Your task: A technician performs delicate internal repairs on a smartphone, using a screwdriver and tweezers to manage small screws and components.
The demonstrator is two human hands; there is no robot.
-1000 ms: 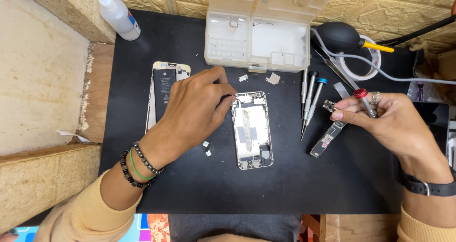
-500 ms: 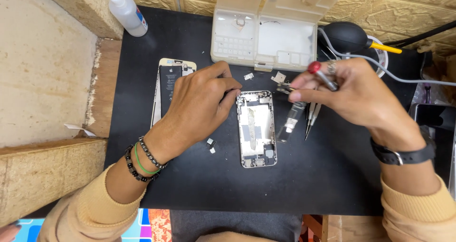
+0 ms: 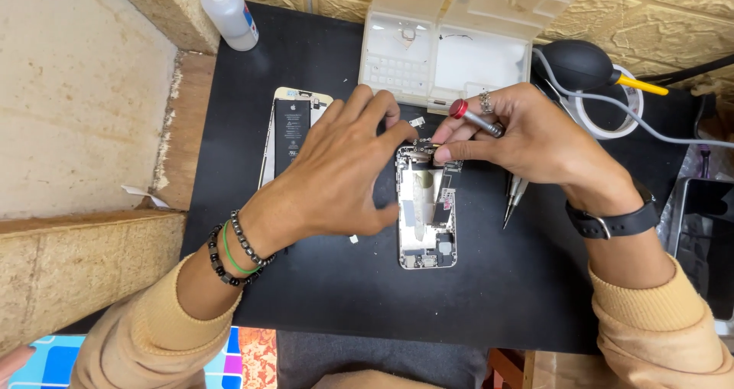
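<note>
While both hands work over the black rectangular work mat [image 3: 321, 297], the opened silver phone chassis with its exposed internal boards [image 3: 426, 213] lies flat near the mat's centre, long axis running away from the person. The left hand [image 3: 336, 175] rests on the mat against the chassis's left edge, fingers spread and curved, fingertips at the upper left corner; it steadies the chassis rather than clenching anything. The right hand [image 3: 535, 141] is closed around a slim metal screwdriver with a red cap [image 3: 474, 118], the cap pointing up and left; the thumb and forefinger pinch together at the chassis's top edge, and whether the tool's tip meets a screw cannot be told, since the fingers cover it.

Just left of the left hand lies a detached phone screen panel with a black battery-like block on it [image 3: 294, 125]. Beyond the hands stands an open translucent plastic parts box with small compartments [image 3: 443, 53]. A white plastic squeeze bottle [image 3: 228, 11] stands at the mat's far left corner. A black rubber air blower with a yellow nozzle [image 3: 585, 64] lies at far right. Two spare slim grey screwdrivers [image 3: 514, 198] lie beneath the right hand, tips towards the person.
</note>
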